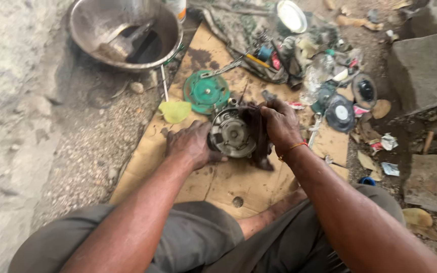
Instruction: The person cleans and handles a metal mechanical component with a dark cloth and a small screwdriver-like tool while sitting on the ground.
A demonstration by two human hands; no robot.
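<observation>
Where the gravel ground meets the work area at upper left, a dented round metal basin (125, 31) stands holding dark liquid and a brush-like tool. Just right of and below it, a flattened brown cardboard sheet (218, 182), stained with oil, serves as the work surface. On its upper part lie a thin white rod (164, 83), a crumpled yellow-green scrap (175, 111) and a flat green round metal disc (207, 91), the disc just above the hands.

At the centre of the cardboard sits a grey round metal engine assembly (232, 134) with a circular hub facing up. The left hand (190, 145) grasps its left edge, fingers curled against the housing. The right hand (280, 124), with an orange thread at the wrist, grips the dark right side of the assembly, fingers bent over its upper edge. The assembly lies between the two hands, touching both.

Further right, a dirty cloth (238, 30) carries a clutter of small parts, a white round lid (291, 16) and two black round discs (341, 112). Grey stone blocks (426, 68) stand at the far right.
</observation>
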